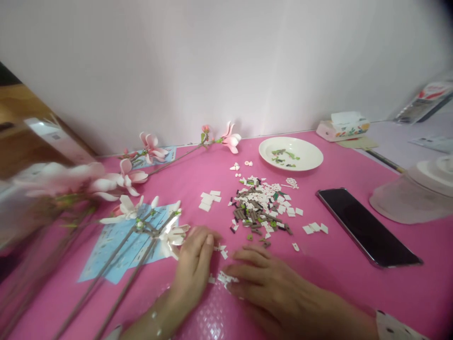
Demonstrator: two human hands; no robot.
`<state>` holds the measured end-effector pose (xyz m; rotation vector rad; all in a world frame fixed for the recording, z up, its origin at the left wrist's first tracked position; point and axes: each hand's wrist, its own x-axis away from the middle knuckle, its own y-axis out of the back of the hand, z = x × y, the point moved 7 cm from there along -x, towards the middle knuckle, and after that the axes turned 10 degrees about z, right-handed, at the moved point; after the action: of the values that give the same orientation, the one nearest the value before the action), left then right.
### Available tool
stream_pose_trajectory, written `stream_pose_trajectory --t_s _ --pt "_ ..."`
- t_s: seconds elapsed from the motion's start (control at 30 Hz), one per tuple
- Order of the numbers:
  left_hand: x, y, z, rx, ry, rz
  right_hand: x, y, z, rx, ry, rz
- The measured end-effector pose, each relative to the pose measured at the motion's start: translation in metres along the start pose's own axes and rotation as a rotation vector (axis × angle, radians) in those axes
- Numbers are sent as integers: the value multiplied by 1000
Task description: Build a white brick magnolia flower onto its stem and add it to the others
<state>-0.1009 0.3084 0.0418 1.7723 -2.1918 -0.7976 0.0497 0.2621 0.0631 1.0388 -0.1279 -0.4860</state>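
My left hand (195, 257) rests on the pink tabletop, fingers slightly bent and holding nothing I can see. A few small white building-brick pieces (222, 251) lie just right of its fingertips. Across from it, my right hand (271, 285) reaches in flat with fingers apart, its fingertips at a little cluster of white pieces (226, 278). Beyond both hands spreads a pile of loose white, brown, green and black pieces (258, 203). Left of my left hand, a white brick-built flower (173, 236) lies on its long brown stem.
Blue printed sheets (109, 248) lie under the stems at left, near pink brick flowers (130, 177). A white plate (307, 160) holds green pieces. At right are a black phone (368, 226), a clear plastic container (406, 198) and a tissue pack (343, 127). A wall (226, 61) stands behind.
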Motion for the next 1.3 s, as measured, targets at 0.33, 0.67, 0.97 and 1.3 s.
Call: stream_pose_trajectory --t_s 0.33,0.67,0.97,1.3 --pt "1 -10 10 -18 41 88 5 -18 -20 125 -148 90" --pt "2 -11 3 11 46 104 4 -9 -29 169 -236 -88" --pt "4 -13 -6 110 -50 112 8 17 -30 257 -323 -358" --pt "22 3 -4 206 -187 -25 5 8 -11 72 -10 -243"
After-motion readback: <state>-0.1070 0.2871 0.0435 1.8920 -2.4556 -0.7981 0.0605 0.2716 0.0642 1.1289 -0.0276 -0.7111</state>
